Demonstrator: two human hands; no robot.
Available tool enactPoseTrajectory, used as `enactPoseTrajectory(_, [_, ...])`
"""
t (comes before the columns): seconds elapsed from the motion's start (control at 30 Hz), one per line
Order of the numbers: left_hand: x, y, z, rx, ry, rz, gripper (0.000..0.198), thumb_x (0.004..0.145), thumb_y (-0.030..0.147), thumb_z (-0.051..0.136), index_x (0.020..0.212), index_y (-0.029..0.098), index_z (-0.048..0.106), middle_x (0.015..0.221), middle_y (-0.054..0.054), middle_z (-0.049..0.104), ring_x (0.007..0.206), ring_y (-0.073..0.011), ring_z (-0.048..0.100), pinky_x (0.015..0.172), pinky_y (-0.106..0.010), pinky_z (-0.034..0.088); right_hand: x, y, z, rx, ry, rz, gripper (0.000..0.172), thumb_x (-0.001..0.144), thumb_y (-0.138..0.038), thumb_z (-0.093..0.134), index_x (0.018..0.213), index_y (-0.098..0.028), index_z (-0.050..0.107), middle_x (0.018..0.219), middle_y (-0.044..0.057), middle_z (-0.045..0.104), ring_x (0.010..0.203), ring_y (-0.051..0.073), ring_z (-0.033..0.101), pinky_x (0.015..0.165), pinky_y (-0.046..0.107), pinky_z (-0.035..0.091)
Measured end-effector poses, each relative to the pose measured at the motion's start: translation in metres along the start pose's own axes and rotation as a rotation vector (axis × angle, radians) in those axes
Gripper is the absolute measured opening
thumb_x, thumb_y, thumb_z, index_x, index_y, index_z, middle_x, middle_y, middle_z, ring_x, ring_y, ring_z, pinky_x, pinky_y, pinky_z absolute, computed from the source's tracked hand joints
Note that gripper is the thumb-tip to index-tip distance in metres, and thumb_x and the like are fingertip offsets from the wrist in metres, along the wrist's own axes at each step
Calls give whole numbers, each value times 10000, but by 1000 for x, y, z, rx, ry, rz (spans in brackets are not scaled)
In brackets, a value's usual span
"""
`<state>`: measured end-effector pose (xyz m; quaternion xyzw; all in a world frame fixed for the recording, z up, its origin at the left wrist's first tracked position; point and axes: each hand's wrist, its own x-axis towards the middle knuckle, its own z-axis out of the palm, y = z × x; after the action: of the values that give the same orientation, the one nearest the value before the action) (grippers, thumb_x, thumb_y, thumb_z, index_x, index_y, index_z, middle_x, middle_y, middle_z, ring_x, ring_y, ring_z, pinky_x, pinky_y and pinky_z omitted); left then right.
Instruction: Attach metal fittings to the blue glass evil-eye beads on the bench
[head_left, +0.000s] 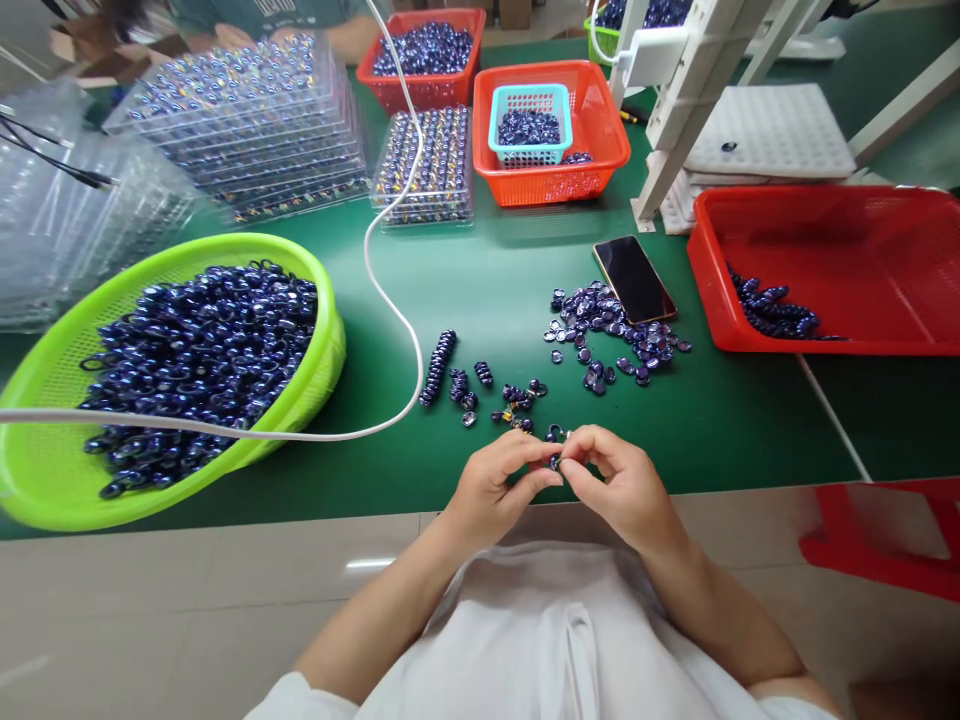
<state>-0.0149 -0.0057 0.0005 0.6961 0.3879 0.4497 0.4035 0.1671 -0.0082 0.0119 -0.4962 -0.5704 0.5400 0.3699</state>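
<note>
At the near edge of the green table, my left hand [504, 480] and my right hand [616, 482] meet fingertip to fingertip. Between them they pinch a small dark blue shiny piece [555, 462], partly covered by the fingers. Just beyond the fingers lie a few dark ring-shaped pieces [517, 395], some with yellow bits. Left of these are a long stack of dark rings [438, 368] and shorter stacks [459, 385]. Farther right spreads a pile of small purple-blue caps [600, 315], with a phone [636, 280] resting against it.
A green basket [330, 345] full of dark rings stands left. A white cable [394, 305] loops across the table. Behind are stacked clear trays [330, 140] and orange baskets [551, 186]. At right sits a red basket [862, 240] beside a metal post [671, 120]. A person [281, 15] sits opposite.
</note>
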Motion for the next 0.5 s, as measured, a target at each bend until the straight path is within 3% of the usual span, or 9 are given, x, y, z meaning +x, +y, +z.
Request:
enactPoseTrajectory(0.33, [-6, 0, 3, -5, 50, -96, 246, 872, 203, 706, 1116, 168, 703, 844, -62, 736, 757, -159, 686, 709, -265, 556, 0, 2, 1, 23, 3, 16, 89, 862, -192, 602, 780, -223, 587, 772, -19, 591, 744, 138, 563, 696, 245, 452])
enactPoseTrajectory(0.5, [-6, 1, 1, 38, 19, -38, 152, 870, 201, 706, 1019, 170, 710, 783, -47, 737, 685, -146, 660, 655, -251, 538, 1, 2, 0, 13, 2, 21, 85, 862, -208, 609, 780, -220, 595, 786, -9, 601, 763, 147, 574, 712, 257, 461])
